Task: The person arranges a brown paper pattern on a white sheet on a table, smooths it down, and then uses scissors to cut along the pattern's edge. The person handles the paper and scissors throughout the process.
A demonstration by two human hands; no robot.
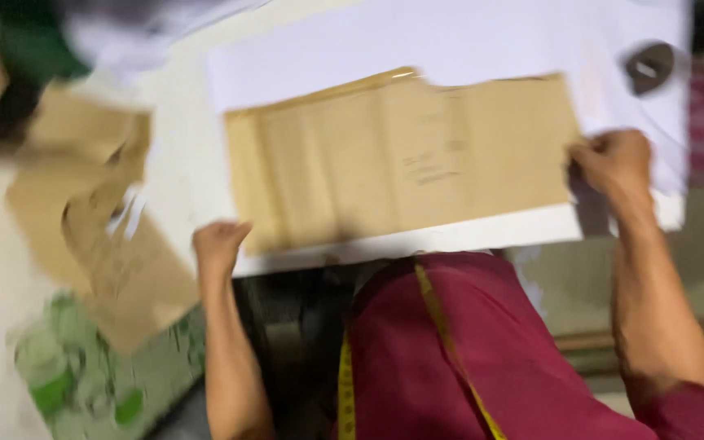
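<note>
Brown paper pattern (401,159), wide, creased in vertical folds and faintly marked, lies flat on a white sheet (466,41) at the near table edge. Left hand (218,244) and right hand (613,161), well apart, pinch its near-left and right edges.

Brown paper sheet (401,159): creased, flat on white paper (466,45), faint markings. Near corners gripped by left hand (220,244) and right hand (613,159).
</note>
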